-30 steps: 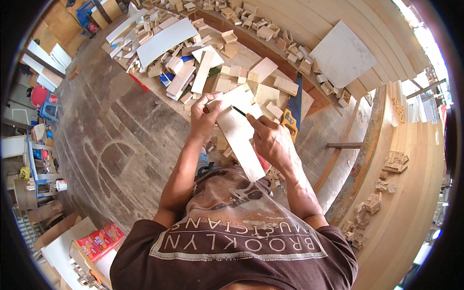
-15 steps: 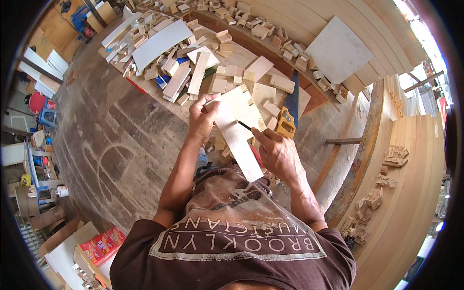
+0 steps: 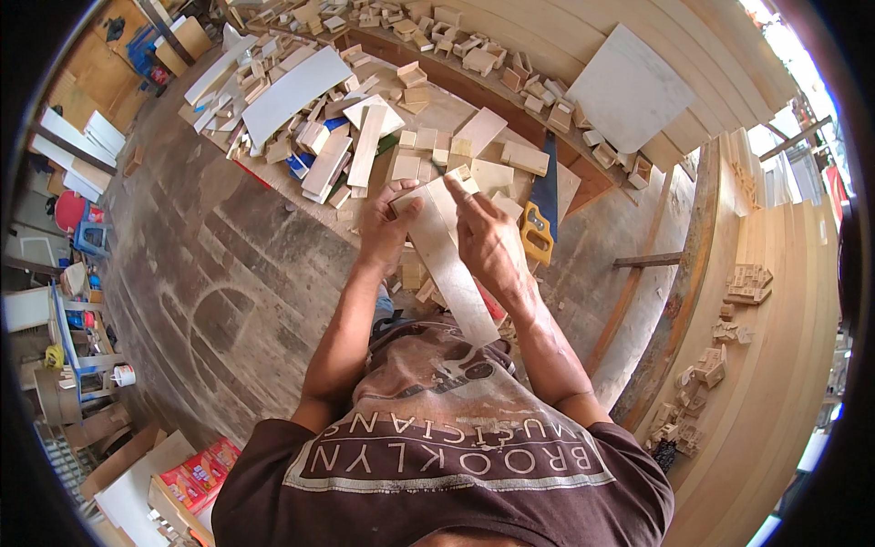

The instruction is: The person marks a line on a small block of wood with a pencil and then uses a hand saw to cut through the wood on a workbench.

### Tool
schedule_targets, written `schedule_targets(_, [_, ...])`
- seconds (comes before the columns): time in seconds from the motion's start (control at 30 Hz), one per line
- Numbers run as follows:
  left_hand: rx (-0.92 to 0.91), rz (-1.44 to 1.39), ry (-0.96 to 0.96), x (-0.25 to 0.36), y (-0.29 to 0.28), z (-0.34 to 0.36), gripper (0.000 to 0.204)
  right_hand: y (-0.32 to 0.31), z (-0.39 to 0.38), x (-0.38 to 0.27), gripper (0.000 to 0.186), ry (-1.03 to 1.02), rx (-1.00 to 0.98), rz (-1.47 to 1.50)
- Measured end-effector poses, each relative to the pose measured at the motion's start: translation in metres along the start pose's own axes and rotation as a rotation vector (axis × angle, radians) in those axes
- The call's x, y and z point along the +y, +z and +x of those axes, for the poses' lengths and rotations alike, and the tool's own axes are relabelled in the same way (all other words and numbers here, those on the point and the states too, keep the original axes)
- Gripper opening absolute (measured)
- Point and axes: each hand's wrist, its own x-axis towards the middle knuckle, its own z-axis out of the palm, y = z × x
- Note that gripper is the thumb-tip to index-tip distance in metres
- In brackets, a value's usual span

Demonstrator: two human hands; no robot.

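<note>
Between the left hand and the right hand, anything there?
Yes: a long pale wooden strip, gripped by the left hand, lies between it and the right hand; head view.

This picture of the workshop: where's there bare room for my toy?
The pale boards on the right have a long bare strip right of the little wooden pieces. The floor left of the left hand looks bare. The worktable is mostly crowded: wood scraps surround the white panel, and blocks lie beyond the held board.
</note>
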Motion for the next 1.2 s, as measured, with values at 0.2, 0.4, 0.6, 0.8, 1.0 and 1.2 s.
schedule_targets(0.2, [0.124,0.072,0.0,-0.024,-0.034,0.017,0.033,0.002,-0.067,0.0,0.061,0.157,0.003,0.039])
schedule_targets(0.4, [-0.011,-0.073,-0.288,-0.026,-0.035,0.031,0.035,0.031,-0.11,0.009,0.086,0.36,-0.255,0.062])
schedule_targets(0.6, [-0.227,-0.109,-0.383,-0.031,-0.025,0.046,0.049,0.048,-0.122,0.028,0.077,0.468,0.009,0.136])
schedule_targets(0.8, [-0.363,-0.063,-0.515,-0.033,-0.037,0.085,0.049,0.067,-0.118,0.057,0.068,0.879,0.449,0.101])
schedule_targets(1.0, [-0.397,-0.013,-0.659,-0.044,-0.067,0.11,0.03,0.128,-0.106,0.118,0.077,0.963,0.225,-0.138])
schedule_targets(1.2, [-0.428,-0.032,-0.762,-0.05,-0.094,0.122,0.028,0.174,-0.074,0.145,0.077,0.82,0.345,-0.179])
